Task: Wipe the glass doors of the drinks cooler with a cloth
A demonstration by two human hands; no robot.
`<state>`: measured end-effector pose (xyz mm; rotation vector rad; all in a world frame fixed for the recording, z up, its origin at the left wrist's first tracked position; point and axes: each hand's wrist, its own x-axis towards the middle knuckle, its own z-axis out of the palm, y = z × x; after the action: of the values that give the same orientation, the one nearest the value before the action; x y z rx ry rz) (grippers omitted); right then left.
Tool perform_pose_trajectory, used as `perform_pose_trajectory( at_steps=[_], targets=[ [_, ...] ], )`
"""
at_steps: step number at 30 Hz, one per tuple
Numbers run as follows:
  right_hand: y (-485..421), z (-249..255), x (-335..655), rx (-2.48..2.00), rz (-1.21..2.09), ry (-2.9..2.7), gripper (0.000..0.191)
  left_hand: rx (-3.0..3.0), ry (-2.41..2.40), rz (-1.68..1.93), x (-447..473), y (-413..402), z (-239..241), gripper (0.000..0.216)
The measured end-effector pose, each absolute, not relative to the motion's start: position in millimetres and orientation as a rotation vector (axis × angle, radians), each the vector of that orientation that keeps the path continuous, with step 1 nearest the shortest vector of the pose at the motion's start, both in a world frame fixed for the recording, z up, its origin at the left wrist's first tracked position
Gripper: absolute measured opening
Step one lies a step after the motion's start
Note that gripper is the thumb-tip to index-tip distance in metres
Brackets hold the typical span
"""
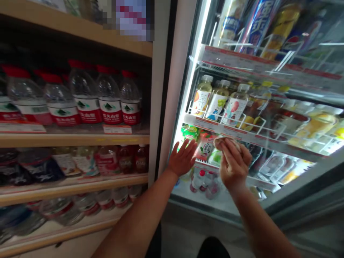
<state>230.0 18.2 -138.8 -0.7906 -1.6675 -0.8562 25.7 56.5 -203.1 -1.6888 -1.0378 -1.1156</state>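
Observation:
A crumpled, whitish-brown cloth (234, 142) is bunched in my right hand (236, 163), whose fingers are wrapped round it in front of the glass-fronted drinks cooler (268, 133). My left hand (183, 157) has its fingers spread and holds nothing; it is by the cooler's left side, and I cannot tell whether it touches the glass. Behind the hands, a green drink pack (189, 132) and a red drink pack (204, 145) stand on a lower shelf. Above them is a row with pale drink bottles (202, 95).
To the left, wooden shelves (120, 140) hold several red-capped water bottles (86, 107) and other drinks. A light-coloured post (160, 82) separates them from the cooler. Small bottles (199, 181) sit at the cooler's bottom. The grey floor (180, 229) lies below.

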Motion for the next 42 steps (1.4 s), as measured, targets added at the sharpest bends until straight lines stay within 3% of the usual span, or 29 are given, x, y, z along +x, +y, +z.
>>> perform_pose_trajectory(
  at_steps=[7, 13, 20, 27, 32, 38, 42],
  targets=[
    [15, -157, 213, -0.789, -0.873, -1.881, 0.054, -1.665, -1.006, -1.122, 26, 56, -202, 0.053],
    [20, -124, 226, -0.849, -0.983, -1.546, 0.046, -1.671, -0.996, -1.131, 25, 55, -200, 0.051],
    [14, -145, 225, -0.778, -0.916, -1.871, 0.055, -1.661, -1.01, -1.113, 25, 56, -201, 0.051],
    [18, -125, 246, -0.823, -0.981, -1.538, 0.051, -1.672, -1.031, -1.102, 25, 55, -202, 0.054],
    [9, -155, 247, -0.787, -0.891, -1.893, 0.054, -1.658, -1.01, -1.115, 24, 55, -200, 0.053],
    [15, -132, 284, -0.86, -0.986, -1.517, 0.057, -1.659, -1.043, -1.079, 24, 55, -203, 0.054],
    [17, -149, 288, -0.826, -0.951, -1.574, 0.061, -1.656, -1.052, -1.05, 24, 54, -204, 0.051]
  ],
)
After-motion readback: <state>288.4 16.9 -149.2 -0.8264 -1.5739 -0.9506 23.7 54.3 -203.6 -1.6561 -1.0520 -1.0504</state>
